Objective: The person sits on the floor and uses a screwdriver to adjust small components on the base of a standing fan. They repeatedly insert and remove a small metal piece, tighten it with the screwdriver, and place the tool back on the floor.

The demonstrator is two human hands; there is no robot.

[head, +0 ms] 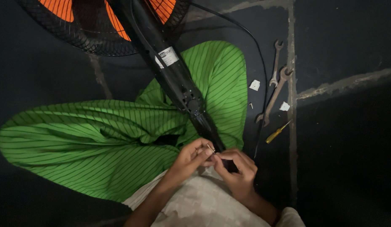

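A black fan stand lies across my lap, over my green striped trousers. Its cage with orange blades is at the top left. My left hand and my right hand meet at the lower end of the stand. Between the fingertips of both hands is a small metal part, pinched close to the stand's end. I cannot tell exactly what the part is.
On the dark floor to the right lie two spanners, a yellow-handled screwdriver, two small white pieces and a tiny screw. A black cable curves down the right side of my knee.
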